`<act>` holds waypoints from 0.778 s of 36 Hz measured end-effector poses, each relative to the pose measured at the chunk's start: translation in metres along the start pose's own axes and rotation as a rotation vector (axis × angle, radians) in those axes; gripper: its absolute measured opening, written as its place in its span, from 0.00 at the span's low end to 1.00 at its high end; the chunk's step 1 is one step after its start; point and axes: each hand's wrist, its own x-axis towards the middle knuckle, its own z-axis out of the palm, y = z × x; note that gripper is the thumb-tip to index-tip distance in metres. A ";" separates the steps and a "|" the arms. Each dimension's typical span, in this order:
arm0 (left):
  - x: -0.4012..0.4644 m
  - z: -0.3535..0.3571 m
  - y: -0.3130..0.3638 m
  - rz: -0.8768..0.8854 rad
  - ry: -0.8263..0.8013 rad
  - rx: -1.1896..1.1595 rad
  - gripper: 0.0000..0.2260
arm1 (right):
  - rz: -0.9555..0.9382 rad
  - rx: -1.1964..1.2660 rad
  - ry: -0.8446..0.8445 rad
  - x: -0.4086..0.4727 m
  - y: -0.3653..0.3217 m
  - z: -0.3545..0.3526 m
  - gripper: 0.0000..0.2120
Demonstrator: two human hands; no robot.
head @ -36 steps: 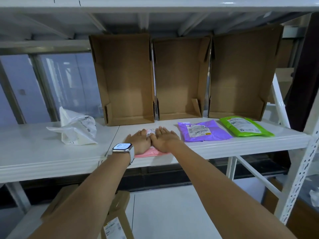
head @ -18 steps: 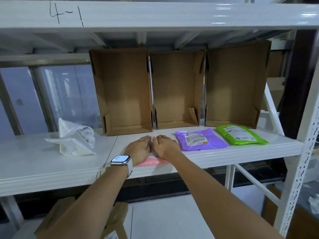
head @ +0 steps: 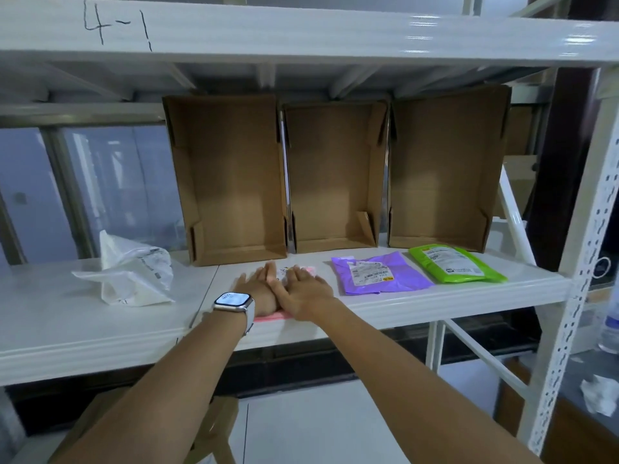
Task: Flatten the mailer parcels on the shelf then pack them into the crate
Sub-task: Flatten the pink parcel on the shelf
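Observation:
A pink mailer (head: 273, 317) lies flat at the front of the white shelf (head: 100, 329), mostly hidden under my hands. My left hand (head: 258, 289), with a watch on the wrist, and my right hand (head: 303, 289) rest side by side on it, palms down, fingers stretched forward. To the right lie a flat purple mailer (head: 376, 274) and a flat green mailer (head: 455, 264), both label up. A crumpled white mailer (head: 134, 274) sits puffed up to the left. Three open cardboard crates (head: 231, 175) (head: 333, 175) (head: 445, 165) stand on edge along the back.
An upper shelf beam (head: 301, 31) marked "4-1" hangs overhead. A perforated white upright (head: 576, 283) and a diagonal brace (head: 482, 356) stand at the right. Cardboard boxes (head: 214, 426) sit on the floor below, and crumpled paper (head: 599, 395) lies low right.
My hands went from curled together over the pink mailer to spread flat on it, fingers extended forward. The camera tilted up slightly.

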 end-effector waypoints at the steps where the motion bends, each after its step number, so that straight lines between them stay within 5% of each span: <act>1: 0.001 -0.001 0.002 -0.009 -0.003 -0.003 0.34 | 0.007 -0.003 -0.021 0.002 0.001 0.000 0.40; 17: 0.014 0.007 -0.005 -0.002 0.076 -0.023 0.32 | 0.043 -0.012 -0.108 0.009 0.004 0.000 0.41; 23: 0.011 0.003 0.000 -0.019 0.331 -0.082 0.28 | 0.045 0.059 -0.098 0.022 0.006 -0.004 0.43; 28: 0.007 0.008 -0.002 0.037 0.221 -0.138 0.27 | 0.032 0.083 0.018 0.029 0.011 0.001 0.42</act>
